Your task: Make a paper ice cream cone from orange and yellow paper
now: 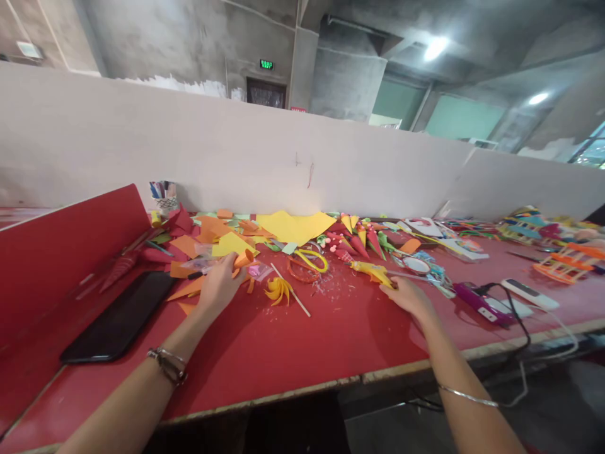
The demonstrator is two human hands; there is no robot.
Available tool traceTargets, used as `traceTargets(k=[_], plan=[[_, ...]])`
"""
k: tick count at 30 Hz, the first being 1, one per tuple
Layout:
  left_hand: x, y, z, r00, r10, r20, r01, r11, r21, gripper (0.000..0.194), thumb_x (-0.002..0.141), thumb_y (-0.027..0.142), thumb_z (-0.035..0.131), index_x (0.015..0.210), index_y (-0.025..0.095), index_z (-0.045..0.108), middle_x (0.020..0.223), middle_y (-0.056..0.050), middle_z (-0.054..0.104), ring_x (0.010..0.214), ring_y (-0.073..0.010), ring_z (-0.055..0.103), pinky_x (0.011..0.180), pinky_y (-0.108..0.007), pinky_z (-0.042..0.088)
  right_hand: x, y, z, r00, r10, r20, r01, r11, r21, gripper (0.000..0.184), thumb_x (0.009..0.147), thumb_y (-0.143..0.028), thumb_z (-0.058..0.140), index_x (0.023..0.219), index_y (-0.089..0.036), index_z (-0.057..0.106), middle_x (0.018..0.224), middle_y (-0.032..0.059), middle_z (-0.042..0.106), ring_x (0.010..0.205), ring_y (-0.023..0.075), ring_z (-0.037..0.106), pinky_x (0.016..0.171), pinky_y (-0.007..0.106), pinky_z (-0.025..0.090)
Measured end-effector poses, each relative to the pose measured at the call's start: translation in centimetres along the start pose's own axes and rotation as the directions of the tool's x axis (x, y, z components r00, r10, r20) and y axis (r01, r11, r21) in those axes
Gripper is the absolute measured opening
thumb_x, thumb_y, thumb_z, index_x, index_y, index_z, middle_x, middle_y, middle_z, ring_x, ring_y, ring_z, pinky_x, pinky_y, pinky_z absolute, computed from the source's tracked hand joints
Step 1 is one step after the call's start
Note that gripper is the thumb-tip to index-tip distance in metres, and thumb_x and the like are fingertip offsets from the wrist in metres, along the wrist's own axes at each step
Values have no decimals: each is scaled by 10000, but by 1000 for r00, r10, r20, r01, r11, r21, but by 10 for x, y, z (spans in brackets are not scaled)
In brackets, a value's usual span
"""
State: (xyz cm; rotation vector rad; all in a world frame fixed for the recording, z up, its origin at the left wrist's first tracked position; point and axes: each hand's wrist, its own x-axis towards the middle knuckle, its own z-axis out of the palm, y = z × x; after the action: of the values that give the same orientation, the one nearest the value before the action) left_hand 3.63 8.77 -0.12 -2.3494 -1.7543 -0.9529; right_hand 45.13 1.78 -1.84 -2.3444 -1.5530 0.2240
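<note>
My left hand (221, 280) is closed on a small rolled piece of orange paper (244, 258), held over the paper scraps at the left of the red table. My right hand (410, 297) grips the handle of a yellow glue gun (368, 269), whose nozzle points left. Between the hands lies a yellow paper flower (278, 291) with curled petals, beside a thin pale stick (299, 299). Behind these are a loop of yellow cord (314, 258) and a sheet of yellow paper (295, 227).
A black phone (120, 316) lies at the left near a red upright panel (70, 252). Red and yellow paper cones (360, 244) are heaped at the back. Right of my right hand are a purple power strip (483, 304) with cables and an orange lattice piece (567, 263).
</note>
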Motion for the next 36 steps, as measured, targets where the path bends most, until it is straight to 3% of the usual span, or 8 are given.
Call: traceTargets(k=[6,13,17,20,24,27,31,36], plan=[[-1,0,0,1000,20,3,-20,999,26,78,763,243,423,699,198,429,624,8,513,586,-154,496,520,-224,309,6,0,7,1000,-30,7,30,996,85,175,699,-265,485,787,-142,574,650,41,625,562,161,575,470,216,345],[-2,3,-2,999,16,34,-16,1000,3,80,757,236,422,687,200,411,667,-1,527,619,-160,503,528,-226,312,0,-18,7,978,-168,-123,183,975,123,204,747,-285,437,899,-161,491,844,71,601,756,187,573,613,248,396],[-2,3,-1,999,1,34,0,1000,-4,84,757,236,421,682,201,403,662,4,520,608,-156,498,512,-224,298,-7,-32,8,959,-235,-157,256,958,128,239,809,-341,342,817,-163,502,765,79,588,723,201,555,619,273,395],[-2,3,-1,999,0,39,0,1000,-9,86,759,243,420,684,200,408,670,3,525,615,-155,498,514,-223,296,-11,-36,10,931,-293,-217,328,933,150,232,797,-340,378,841,-158,515,790,87,583,713,200,545,618,280,404],[-2,2,0,999,-4,39,5,1000,-13,74,754,239,422,695,195,420,696,1,537,637,-152,501,525,-221,302,-16,-35,18,853,-382,-356,451,883,134,263,753,-324,459,923,-139,536,855,100,570,774,216,539,683,308,417],[-2,2,1,999,9,34,-9,1000,-19,71,749,230,426,691,192,421,702,-1,540,647,-151,502,535,-222,307,-20,-33,24,824,-423,-377,490,866,98,274,753,-311,468,942,-130,550,833,97,562,779,221,535,693,314,417],[-2,1,3,999,18,30,-17,999,-31,82,751,242,431,687,193,416,684,7,529,634,-146,497,539,-220,309,-22,-27,26,828,-413,-379,474,877,78,259,757,-304,474,925,-127,558,816,97,563,745,211,537,674,306,416],[-2,1,4,998,7,56,-6,1000,-19,77,749,250,433,697,194,426,662,13,523,608,-145,488,513,-221,291,-19,-19,24,860,-423,-287,443,896,7,245,753,-336,471,843,-134,578,796,92,567,713,203,544,642,294,422]])
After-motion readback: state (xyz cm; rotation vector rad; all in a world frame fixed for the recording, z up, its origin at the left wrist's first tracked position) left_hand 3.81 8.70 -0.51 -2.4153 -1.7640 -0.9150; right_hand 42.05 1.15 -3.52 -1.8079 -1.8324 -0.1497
